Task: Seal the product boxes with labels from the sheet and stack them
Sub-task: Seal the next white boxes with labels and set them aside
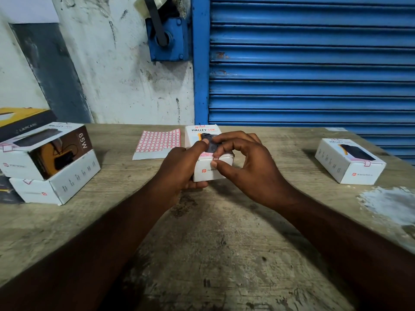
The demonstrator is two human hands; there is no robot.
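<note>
1 box (pixel 202 132), long axis away, left hand (pixel 179 169), right hand (pixel 249 167) gripping

The middle box (pixel 203 132) was white, lettered black and orange on top, with a red logo on its front. The sheet (pixel 159 140) was white, gridded with red-outlined squares. Over on the left, the upper box (pixel 45 149) showed a brown and orange panel with white figures. The shutter (pixel 314 63) was bright blue in ribbed horizontal bands, the wall (pixel 116 75) whitewashed and streaked dark, the table (pixel 213 232) grey-brown with a white paint patch (pixel 386 205).
</note>
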